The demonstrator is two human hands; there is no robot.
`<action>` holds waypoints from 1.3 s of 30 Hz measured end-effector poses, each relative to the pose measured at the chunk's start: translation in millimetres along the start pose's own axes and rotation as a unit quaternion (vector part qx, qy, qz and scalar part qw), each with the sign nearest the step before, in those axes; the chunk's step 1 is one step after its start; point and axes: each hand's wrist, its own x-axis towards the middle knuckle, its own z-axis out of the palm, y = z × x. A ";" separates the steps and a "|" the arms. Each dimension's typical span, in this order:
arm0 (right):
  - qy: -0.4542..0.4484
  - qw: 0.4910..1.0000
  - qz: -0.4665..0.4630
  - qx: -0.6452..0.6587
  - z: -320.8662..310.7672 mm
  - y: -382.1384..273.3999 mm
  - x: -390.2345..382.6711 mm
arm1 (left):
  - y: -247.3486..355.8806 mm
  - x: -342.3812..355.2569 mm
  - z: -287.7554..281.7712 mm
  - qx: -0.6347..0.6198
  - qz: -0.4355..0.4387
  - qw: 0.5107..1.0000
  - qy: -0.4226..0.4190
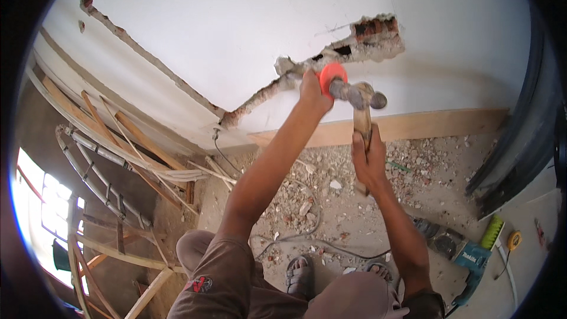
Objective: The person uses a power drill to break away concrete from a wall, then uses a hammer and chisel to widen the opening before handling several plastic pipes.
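Note:
My left hand is closed around a chisel with a round orange-red hand guard. The chisel's far end points into a rough groove cut across the white wall, and its tip is hidden behind my hand. My right hand grips the wooden handle of a hammer. The hammer's metal head is right by the guard side of the chisel; whether they touch I cannot tell. To the upper right, the groove widens into a broken hole showing red brick.
Rubble covers the floor below the wall. A teal power drill lies at lower right beside a yellow tape measure. A cable crosses near my sandals. Wooden strips and a ladder lean at left; a dark frame stands right.

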 end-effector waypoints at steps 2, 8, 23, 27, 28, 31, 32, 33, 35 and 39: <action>0.037 0.992 -0.039 0.111 3.4 -25.2 -4.2 | 1.8 0.4 -12.1 -0.044 0.023 0.999 -0.008; 0.122 0.962 -0.108 0.219 31.8 -36.4 -6.5 | 6.5 8.4 -52.7 0.043 0.038 0.995 -0.081; 0.206 0.928 -0.028 0.309 7.9 -43.1 20.1 | 5.6 20.0 -4.1 -0.087 0.033 0.995 0.047; 0.023 0.992 0.080 0.099 -5.0 -32.8 34.1 | -7.8 18.5 16.4 -0.062 0.032 0.997 0.037; 0.025 0.982 0.118 0.143 -5.3 -35.1 29.5 | -5.4 16.0 10.9 -0.066 0.045 0.995 0.056; 0.152 0.944 0.019 0.294 -24.8 -40.0 25.5 | 3.5 14.4 14.0 -0.093 0.063 0.989 0.098; 0.140 0.911 -0.036 0.387 -29.7 -43.9 28.2 | 4.8 13.0 13.5 -0.100 0.066 0.986 0.115; 0.132 0.866 -0.090 0.474 -33.8 -50.1 32.8 | 5.8 10.8 14.6 -0.105 0.065 0.984 0.129; 0.138 0.800 -0.185 0.554 -39.2 -31.2 47.9 | 1.8 9.0 33.6 -0.103 0.046 0.986 0.122; -0.019 0.992 0.068 0.107 8.2 -25.3 40.4 | 6.5 39.3 0.6 -0.086 0.016 0.996 0.016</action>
